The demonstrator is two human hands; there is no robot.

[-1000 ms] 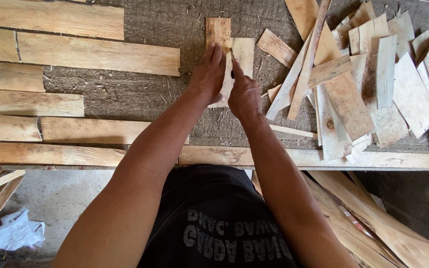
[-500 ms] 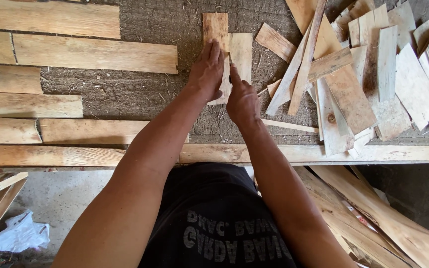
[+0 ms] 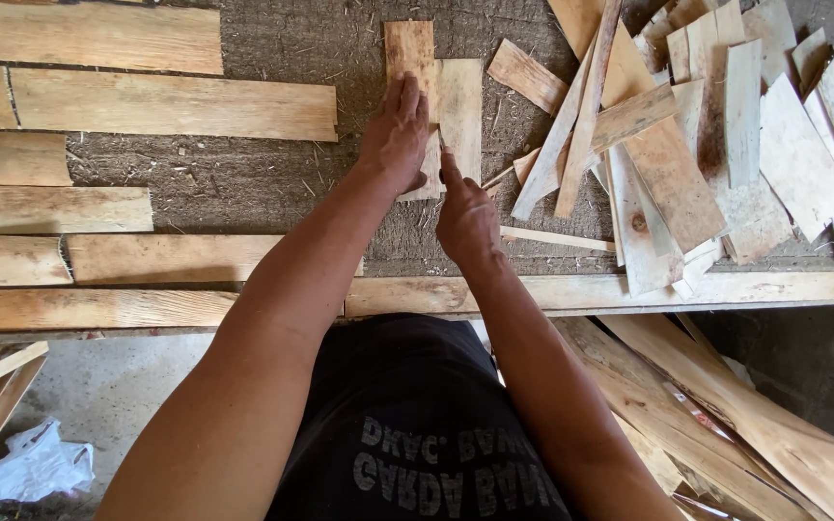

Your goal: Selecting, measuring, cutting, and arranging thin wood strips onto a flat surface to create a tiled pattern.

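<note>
A wide counter [image 3: 272, 183], covered in a coarse grey-brown fibrous matting flecked with splinters, is being seen from above. Long pale wooden planks [image 3: 171, 106], rough-sawn and flat, are being laid in rows across its left side, and a long edge board [image 3: 610, 292] is running along its near rim. A loose heap of thin offcuts [image 3: 716, 145], splintery slats with slanted and broken ends, is being piled on the right. More curved strips of wood [image 3: 726, 415] are being stacked below the counter on the right, and a crumpled white plastic bag [image 3: 36, 468] is lying on the concrete floor at lower left. At the counter's middle, two short upright slats [image 3: 436, 87] are lying side by side, touching. The left hand [image 3: 396, 140] is being pressed flat on the darker left slat, its fingers [image 3: 407, 96] stretched out and released. The right hand [image 3: 467, 217] is being held loosely clenched, its forefinger touching the slats' lower end.
</note>
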